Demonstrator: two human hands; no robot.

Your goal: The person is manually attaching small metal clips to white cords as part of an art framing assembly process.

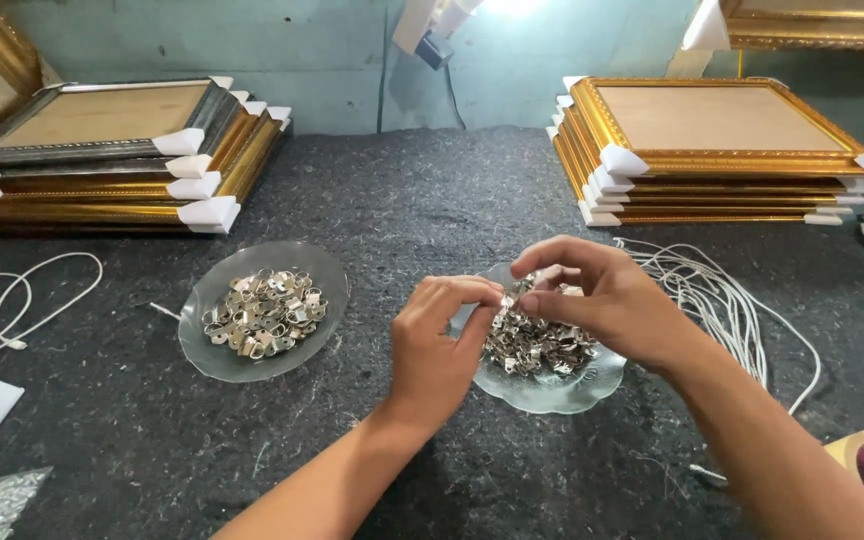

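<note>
A small silvery metal hanger clip (pixel 505 300) is pinched between the left hand (pixel 439 345) and right hand (pixel 592 295) above a clear glass dish (pixel 552 392) heaped with such clips — a second dish (pixel 214 352) holds more.

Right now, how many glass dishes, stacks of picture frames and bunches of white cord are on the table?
Glass dishes of small metal hangers: 2, the left dish and the right dish under both hands.
Stacks of picture frames: 2, the left stack and the right stack.
Bunches of white cord: 2, the left cord and the right cord.
Total: 6
</note>
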